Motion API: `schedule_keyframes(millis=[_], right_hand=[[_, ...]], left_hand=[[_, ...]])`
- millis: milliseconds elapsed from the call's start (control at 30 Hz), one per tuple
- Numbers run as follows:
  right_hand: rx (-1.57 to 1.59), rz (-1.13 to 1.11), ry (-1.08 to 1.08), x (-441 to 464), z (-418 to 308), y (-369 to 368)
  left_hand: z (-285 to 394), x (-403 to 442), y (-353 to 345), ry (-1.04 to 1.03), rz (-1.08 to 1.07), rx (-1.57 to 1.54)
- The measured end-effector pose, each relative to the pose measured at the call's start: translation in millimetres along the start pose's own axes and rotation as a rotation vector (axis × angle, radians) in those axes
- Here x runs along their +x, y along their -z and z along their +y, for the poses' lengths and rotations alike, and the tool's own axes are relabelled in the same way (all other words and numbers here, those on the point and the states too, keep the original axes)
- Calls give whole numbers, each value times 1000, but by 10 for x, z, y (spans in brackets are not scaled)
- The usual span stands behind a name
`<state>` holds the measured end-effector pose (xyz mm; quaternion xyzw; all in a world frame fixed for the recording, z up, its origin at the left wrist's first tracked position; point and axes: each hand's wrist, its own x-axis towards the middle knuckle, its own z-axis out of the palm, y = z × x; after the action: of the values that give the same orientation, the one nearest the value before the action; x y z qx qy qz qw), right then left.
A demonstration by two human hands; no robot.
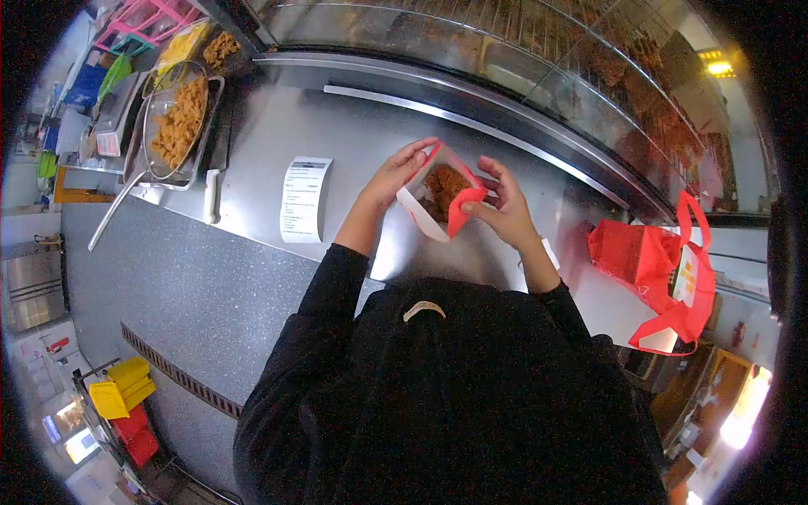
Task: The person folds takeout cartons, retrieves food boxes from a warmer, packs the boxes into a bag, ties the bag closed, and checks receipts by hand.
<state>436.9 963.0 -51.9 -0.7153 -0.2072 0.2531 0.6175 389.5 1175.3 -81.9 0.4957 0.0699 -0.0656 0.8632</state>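
Between my two hands is a red and white paper food box, its top open toward me. Brown fried chicken shows inside it. My left hand is closed on the box's left side, fingers along the upper edge. On the other side, my right hand pinches the red flap with its thumb, the other fingers behind. The box is over the steel counter; whether its base touches the surface is hidden. A printed receipt lies left of my left hand.
A red carrier bag stands at the counter's right. At the left, a wire strainer of fried pieces rests over a metal tray, beside a white-handled tool. A glass-fronted display cabinet runs along the back.
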Motion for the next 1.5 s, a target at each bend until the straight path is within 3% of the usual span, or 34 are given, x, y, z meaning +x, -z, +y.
schedule_keyframes(millis=[133,233,333,433,533,633,733,833,933,1033,1133,1233,1333,1367,1433,1500], right_hand=[[-77,117,32,26,-7,-76],[-250,110,30,75,-83,-66],[-469,230,188,125,-141,-80],[-503,214,182,160,-208,0],[-682,244,2,236,-223,32],[-843,517,264,216,-122,-145],[-840,538,417,196,-204,-136],[-639,25,391,104,-70,64],[-737,-163,561,-97,-95,229],[-567,-220,512,-312,-191,268],[-587,-192,486,-478,-161,221],[-403,142,323,-495,7,173],[-74,385,97,-460,-76,76],[-241,280,142,-467,-68,107],[-569,63,223,-503,-47,157],[-733,78,308,-525,-68,45]], left_hand=[[-158,-29,-15,-170,-134,93],[-210,21,-62,-189,-219,132],[-196,-13,-105,-173,-188,108],[-202,-65,-167,-108,-196,-332],[-288,-67,-218,-87,-37,-142],[-250,-82,-367,-94,18,108],[-246,-57,-376,-71,101,155],[-255,-63,-407,-246,210,176],[-412,-51,-305,-517,167,351],[-476,-136,-312,-601,192,500],[-425,-221,-418,-700,326,882],[-208,-484,-654,-715,257,1188],[-212,-655,-829,-431,141,1033],[-206,-669,-864,-327,120,983],[-181,-586,-831,-440,126,1212],[-119,-477,-789,-558,124,1378]])
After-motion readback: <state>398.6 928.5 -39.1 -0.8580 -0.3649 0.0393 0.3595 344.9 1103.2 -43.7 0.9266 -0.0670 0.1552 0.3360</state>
